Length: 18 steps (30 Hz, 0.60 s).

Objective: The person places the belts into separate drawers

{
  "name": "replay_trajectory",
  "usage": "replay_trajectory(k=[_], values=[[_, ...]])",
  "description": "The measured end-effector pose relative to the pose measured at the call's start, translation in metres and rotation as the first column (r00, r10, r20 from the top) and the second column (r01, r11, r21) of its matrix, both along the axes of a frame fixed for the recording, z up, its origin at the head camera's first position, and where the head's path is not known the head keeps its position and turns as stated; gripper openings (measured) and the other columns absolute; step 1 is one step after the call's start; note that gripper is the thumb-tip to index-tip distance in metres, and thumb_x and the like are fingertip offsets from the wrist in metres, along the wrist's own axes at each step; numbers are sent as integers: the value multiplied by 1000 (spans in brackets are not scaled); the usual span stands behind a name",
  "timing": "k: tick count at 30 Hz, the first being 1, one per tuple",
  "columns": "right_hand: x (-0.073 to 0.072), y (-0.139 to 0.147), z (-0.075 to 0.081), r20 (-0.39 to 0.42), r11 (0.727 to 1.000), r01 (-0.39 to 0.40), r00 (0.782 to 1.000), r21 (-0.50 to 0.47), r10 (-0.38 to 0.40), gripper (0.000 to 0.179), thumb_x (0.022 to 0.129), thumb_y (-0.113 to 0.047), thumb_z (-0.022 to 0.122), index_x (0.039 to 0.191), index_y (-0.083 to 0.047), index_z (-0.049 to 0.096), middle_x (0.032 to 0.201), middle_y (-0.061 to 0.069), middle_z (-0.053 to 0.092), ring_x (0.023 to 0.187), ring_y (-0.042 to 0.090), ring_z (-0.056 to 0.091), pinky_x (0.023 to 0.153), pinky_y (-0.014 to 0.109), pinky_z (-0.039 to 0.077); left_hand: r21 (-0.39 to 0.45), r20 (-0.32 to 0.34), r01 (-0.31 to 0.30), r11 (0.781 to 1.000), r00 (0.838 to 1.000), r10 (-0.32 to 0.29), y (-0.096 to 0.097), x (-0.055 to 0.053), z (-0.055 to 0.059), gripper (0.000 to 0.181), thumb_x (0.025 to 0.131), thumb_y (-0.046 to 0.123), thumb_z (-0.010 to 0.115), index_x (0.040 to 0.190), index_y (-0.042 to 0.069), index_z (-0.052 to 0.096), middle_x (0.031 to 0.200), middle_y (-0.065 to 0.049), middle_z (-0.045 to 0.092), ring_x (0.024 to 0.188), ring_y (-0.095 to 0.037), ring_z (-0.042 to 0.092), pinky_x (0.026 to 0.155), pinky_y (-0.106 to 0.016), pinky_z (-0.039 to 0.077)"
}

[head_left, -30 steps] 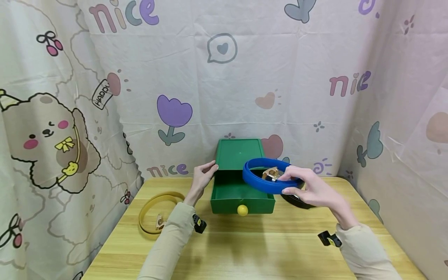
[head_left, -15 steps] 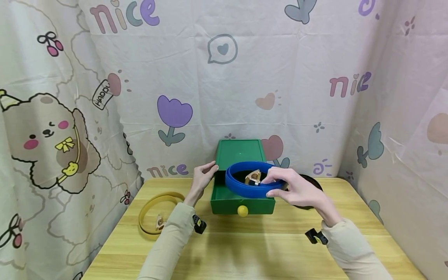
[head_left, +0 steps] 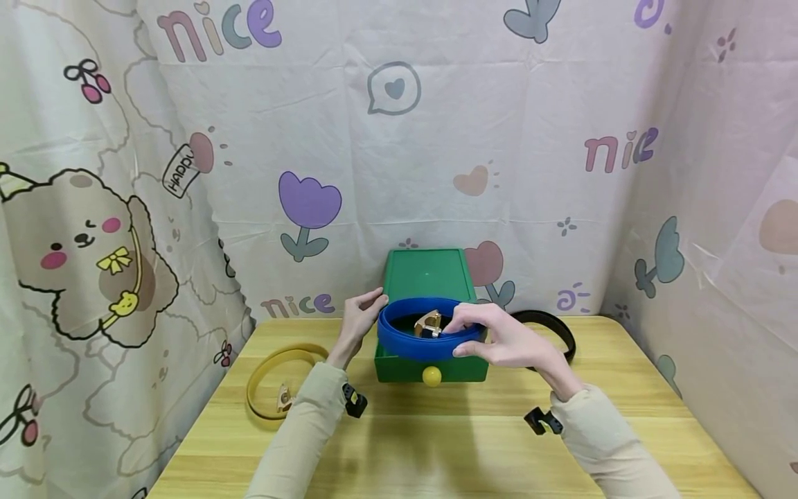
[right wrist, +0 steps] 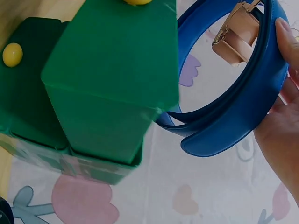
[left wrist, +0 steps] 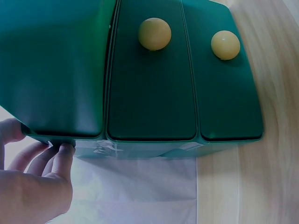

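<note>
In the head view a blue coiled belt (head_left: 411, 348) with a gold buckle (head_left: 427, 324) hangs over the pulled-out top drawer (head_left: 402, 369) of a green drawer cabinet (head_left: 427, 270). Thumb and fingers of my right hand (head_left: 508, 338) pinch the coil at its right side. In the right wrist view the belt (right wrist: 233, 123) overlaps the drawer's corner, its strap end pointing down. My left hand (head_left: 359, 319) grips the cabinet's upper left edge. The left wrist view shows those fingertips (left wrist: 65, 148) against the side wall, the thumb near the corner. The drawer's inside is mostly hidden by the belt.
On the wooden table (head_left: 430, 450), a yellow coiled belt (head_left: 254, 374) lies at the left, its gold buckle (head_left: 284, 398) inside the loop. A black coiled belt (head_left: 564, 333) lies at the right, partly behind my right hand. Two lower drawers with yellow knobs (left wrist: 154, 34) are closed. A printed curtain (head_left: 399, 159) hangs behind.
My right hand has carried the blue belt leftward and slightly down, from the cabinet's right side to over the open drawer. The black belt shows more. My left hand stays put.
</note>
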State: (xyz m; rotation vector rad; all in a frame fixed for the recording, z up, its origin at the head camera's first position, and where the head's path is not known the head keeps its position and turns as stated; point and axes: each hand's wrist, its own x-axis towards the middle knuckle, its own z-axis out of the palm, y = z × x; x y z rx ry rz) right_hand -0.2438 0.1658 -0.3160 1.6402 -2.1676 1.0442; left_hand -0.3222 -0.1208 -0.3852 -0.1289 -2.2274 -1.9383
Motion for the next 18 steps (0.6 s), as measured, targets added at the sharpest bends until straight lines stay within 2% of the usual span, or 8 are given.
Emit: replay_trajectory(k=[5,11,14,18], values=[[-6,-5,-5,16,1000,-9,1000,18,9,22,88,-2,75,109,-10,71,90,3,65,84,12,52,73,27,47,-4,-8,-1,1000,1000,1,0,-1,-1,43,98,19,67,137,2,62,134,-22,65,120,-35,66,103,-44,53],[-10,-4,-11,38,998,43,998,44,-45,20,89,-5,74,108,-12,71,94,2,68,88,11,59,75,27,49,2,-16,-2,1000,1000,2,-1,-2,-2,41,97,17,68,135,2,63,133,-21,66,121,-34,65,104,-44,52],[-9,-2,-11,73,995,83,994,54,-87,21,89,-6,75,108,-13,71,95,0,67,92,10,61,79,27,50,0,-18,-5,1000,1000,5,-1,-4,-3,41,97,17,68,134,2,64,133,-21,66,119,-33,66,100,-37,55],[-7,1,-12,132,991,119,983,62,-126,20,90,-8,75,109,-14,70,98,-1,67,96,7,60,84,28,50,-4,-10,-14,1000,1000,14,-1,-5,-3,41,97,19,68,134,4,65,132,-21,67,115,-28,68,85,-22,57]])
